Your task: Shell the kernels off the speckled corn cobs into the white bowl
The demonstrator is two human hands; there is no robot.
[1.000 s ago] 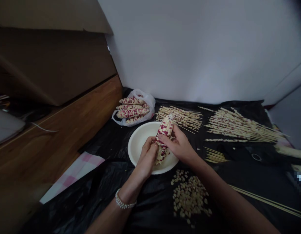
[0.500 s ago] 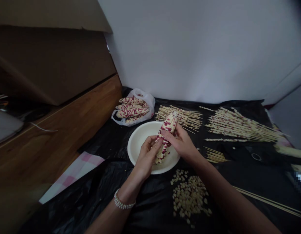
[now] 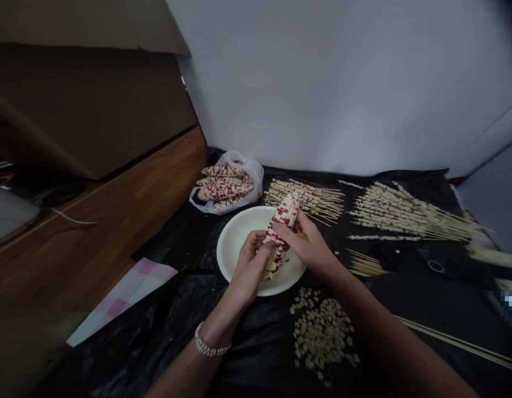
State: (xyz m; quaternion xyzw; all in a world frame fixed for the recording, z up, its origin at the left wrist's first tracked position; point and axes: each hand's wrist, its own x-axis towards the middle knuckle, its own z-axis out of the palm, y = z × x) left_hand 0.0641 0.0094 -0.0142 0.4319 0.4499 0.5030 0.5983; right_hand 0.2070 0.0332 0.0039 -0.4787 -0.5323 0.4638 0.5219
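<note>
An ear of corn (image 3: 286, 213) with cream and dark red kernels is tilted over a white bowl (image 3: 231, 249). My left hand (image 3: 251, 265) grips its lower part, thumb pressed on the kernels. Higher up, my right hand (image 3: 308, 237) is wrapped round the right side of the same ear, its thumb lying across the front. Toward the lower end, some rows look bare of kernels. Part of the bowl's inside is hidden by the corn and my hands. Just in front of the bowl lies a pile of loose kernels (image 3: 324, 334).
Behind the bowl is a plastic bag (image 3: 256, 168) of several corn ears (image 3: 225, 192). Skewers threaded with kernels (image 3: 388, 213) lie in bundles at the back and right. Bare skewers (image 3: 366, 262) rest nearer. Black plastic sheeting (image 3: 177, 309) covers the surface; a cardboard box (image 3: 94, 110) stands left.
The corn has shifted very slightly down and left, with both hands still gripping it. My left thumb has moved a little on the kernels. Nothing else has visibly moved.
</note>
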